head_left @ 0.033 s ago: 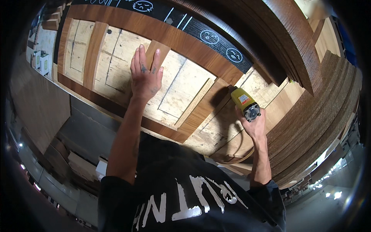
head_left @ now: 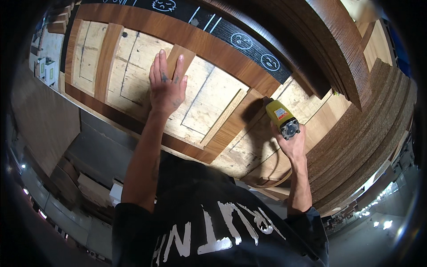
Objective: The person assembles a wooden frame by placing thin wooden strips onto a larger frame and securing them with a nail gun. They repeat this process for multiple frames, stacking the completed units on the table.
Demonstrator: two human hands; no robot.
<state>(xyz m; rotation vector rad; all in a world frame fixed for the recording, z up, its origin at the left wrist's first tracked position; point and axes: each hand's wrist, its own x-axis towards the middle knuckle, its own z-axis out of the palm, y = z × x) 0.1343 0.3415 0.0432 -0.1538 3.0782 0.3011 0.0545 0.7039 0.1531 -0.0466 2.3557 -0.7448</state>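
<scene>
A brown wooden frame (head_left: 147,22) with several crosspieces lies on a pale marked board (head_left: 200,98). My left hand (head_left: 168,91) rests flat on a middle crosspiece (head_left: 182,57), fingers stretched out. My right hand (head_left: 291,141) grips a yellow nail gun (head_left: 278,109); its nose is at the frame's right end, by the joint of the end crosspiece (head_left: 238,118) and the far rail. The exact contact of the nose is hidden. A hose (head_left: 278,180) curves below my right hand. Beside the end crosspiece lies a narrow loose-looking strip (head_left: 223,118).
A black strip (head_left: 222,29) with white drawings runs along the frame's far side. Dark brown panels (head_left: 329,40) are stacked at the far right, and a pile of brown boards (head_left: 356,142) stands right of my right arm. Small white boxes (head_left: 46,70) sit at the left.
</scene>
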